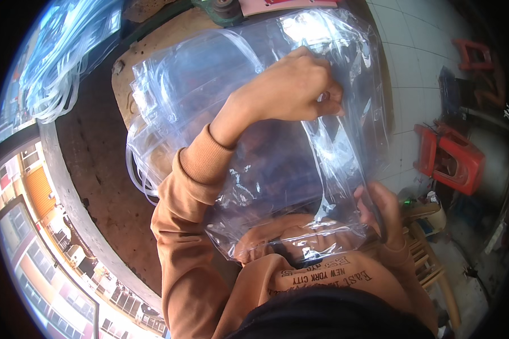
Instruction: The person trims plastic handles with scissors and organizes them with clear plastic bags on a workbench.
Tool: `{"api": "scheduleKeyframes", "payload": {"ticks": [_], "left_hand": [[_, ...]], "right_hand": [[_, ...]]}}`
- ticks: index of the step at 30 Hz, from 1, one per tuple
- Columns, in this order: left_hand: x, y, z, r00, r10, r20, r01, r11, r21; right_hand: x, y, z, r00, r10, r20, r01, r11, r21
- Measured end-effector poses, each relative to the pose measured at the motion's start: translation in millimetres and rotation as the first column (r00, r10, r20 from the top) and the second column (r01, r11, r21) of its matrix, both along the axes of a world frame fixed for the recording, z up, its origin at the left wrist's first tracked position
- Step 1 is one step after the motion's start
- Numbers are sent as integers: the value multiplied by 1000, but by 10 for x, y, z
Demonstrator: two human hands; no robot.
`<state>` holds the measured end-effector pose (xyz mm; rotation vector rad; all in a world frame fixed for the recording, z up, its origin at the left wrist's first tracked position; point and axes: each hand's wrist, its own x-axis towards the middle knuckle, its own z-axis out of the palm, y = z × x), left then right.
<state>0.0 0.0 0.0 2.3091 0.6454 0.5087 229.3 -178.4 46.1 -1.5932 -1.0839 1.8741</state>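
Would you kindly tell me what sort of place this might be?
Probably a small workshop: glossy clear plastic sheeting spread out, a heap of bluish transparent plastic with pale straps, and a rounded green metal device.

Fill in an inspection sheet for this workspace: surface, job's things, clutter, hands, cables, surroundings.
Surface: brown tabletop, mostly covered.
Job's things: clear plastic in layers, creased and glossy, reaching toward the wearer's front.
Clutter: bluish pile with pale straps at upper left; green metal part and pink sheet at the far edge.
Hands: left hand has curled fingers that appear to pinch the plastic; right hand is at its near right edge, grip unclear.
Cables: nothing seen for certain; right rim is dark.
Surroundings: tiled floor, red stool, wooden chair; buildings at left.
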Motion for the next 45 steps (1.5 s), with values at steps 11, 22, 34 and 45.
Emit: {"api": "scheduleKeyframes", "payload": {"ticks": [11,22,34,45], "left_hand": [[-33,6,4,1000,10,5,-10,1000,-8],[1,-2,0,1000,-5,-10,5,999,-33],[-9,-7,-12,1000,2,5,-2,999,-39],[12,-15,39,999,-24,-22,23,999,-40]], "right_hand": [[-24,41,-48,999,-31,-13,30,997,-68],[-24,16,9,995,-16,94,21,999,-47],[-48,69,69,998,43,52,-44,999,22],[-55,74,13,995,47,84,-53,996,74]]}}
